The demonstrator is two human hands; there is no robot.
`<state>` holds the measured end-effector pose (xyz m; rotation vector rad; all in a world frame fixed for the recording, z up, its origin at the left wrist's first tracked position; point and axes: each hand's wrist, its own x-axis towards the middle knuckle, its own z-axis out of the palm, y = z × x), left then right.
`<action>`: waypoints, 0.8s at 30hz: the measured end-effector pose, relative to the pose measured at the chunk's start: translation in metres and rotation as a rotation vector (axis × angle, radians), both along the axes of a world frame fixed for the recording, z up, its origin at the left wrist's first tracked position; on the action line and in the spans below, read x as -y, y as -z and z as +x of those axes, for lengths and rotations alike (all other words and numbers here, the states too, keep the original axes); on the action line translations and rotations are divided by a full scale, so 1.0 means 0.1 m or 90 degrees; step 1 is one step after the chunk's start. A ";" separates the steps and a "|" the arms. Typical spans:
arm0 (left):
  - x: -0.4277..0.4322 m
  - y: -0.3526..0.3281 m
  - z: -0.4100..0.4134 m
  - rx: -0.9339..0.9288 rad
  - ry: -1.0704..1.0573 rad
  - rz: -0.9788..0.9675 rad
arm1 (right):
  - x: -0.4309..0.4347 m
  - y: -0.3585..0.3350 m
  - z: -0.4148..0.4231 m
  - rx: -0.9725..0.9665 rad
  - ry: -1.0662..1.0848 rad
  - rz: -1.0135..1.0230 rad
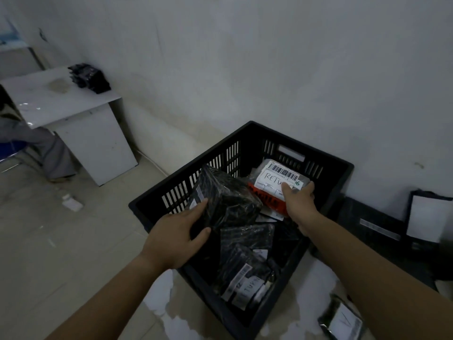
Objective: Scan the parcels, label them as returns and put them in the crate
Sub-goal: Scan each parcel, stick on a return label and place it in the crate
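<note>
Over the black slatted plastic crate (215, 160), the left hand (176, 236) grips a glossy black film-wrapped parcel (225, 195), probably light and slippery, so best held by its edges. The right hand (297, 202) clasps a white-labelled parcel with orange fragile tape (277, 182), which needs gentle setting down.

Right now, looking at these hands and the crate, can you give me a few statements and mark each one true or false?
1. The left hand grips a black parcel. True.
2. The right hand holds a pen. False: it holds a labelled parcel with a barcode and handwriting that begins "RETU".
3. The crate is empty. False: several loose parcels already lie inside it.
4. A white desk stands to the left, with a dark stack on top. True.
</note>
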<state>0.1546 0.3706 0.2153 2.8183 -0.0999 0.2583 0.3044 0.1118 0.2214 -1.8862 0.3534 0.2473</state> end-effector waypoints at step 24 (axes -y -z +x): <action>0.61 -0.22 -0.21 0.048 0.047 -0.168 | 1.26 -0.20 -1.70 0.230 -0.252 -0.155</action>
